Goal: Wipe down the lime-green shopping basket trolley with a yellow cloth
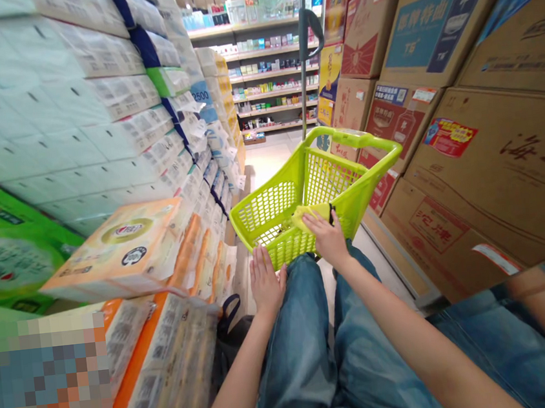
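Note:
A lime-green plastic shopping cart [360, 196] with perforated walls stands right in front of my knees. My right hand [327, 236] holds a yellow cloth [303, 217] against the cart's near rim. Part of the cloth is hidden under the fingers. With its fingers stretched out, my left hand [266, 282] rests at the cart's near left corner, and nothing shows in it. The lower part of the cart is hidden behind my jeans-clad knees.
Stacked white tissue packs [134, 95] and an orange-and-white pack [125, 239] line the left side. Cardboard cartons [493, 174] rise on the right. A grey pole [305, 83] stands behind the cart. Store shelves [268, 74] close the aisle. Blurred denim and an arm show lower right.

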`<state>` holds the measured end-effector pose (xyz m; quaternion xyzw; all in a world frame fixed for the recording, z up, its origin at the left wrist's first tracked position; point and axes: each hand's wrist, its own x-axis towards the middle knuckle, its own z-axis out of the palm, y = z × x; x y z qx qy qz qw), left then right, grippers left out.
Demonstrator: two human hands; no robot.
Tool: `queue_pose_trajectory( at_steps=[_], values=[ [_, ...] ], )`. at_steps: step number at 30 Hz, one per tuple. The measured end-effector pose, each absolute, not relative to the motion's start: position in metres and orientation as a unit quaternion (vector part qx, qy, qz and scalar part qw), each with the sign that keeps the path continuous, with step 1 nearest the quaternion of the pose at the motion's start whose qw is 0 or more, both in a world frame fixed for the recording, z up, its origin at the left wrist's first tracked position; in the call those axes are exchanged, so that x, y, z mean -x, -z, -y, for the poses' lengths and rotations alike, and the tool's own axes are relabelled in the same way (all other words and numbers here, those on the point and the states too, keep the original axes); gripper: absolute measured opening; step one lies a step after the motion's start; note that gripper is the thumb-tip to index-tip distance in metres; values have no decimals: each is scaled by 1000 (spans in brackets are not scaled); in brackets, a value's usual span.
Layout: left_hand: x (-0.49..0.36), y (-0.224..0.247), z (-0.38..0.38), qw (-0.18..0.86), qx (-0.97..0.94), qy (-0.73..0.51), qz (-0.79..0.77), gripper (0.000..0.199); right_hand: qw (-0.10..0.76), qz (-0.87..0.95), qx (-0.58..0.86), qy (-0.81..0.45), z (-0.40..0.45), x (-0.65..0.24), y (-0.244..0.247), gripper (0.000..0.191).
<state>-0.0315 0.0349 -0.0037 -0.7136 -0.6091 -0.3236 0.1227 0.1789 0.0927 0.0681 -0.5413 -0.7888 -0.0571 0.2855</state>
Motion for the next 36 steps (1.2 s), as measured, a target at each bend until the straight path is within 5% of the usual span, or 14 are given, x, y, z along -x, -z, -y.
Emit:
queue_pose_trajectory(
  at_steps=[7,16,29,36],
  values=[
    [28,3,-34,121,707,326,615,78,282,692,661,76,-108,-195,-77,69],
    [34,10,-37,130,723,324,596,74,300,820,487,-22,-54,-77,-56,55],
    [29,2,-34,128,710,324,612,74,294,730,616,35,-103,-197,-79,70],
    [32,7,-36,125,711,327,610,72,301,779,549,-24,-67,-103,-66,59]
  ],
)
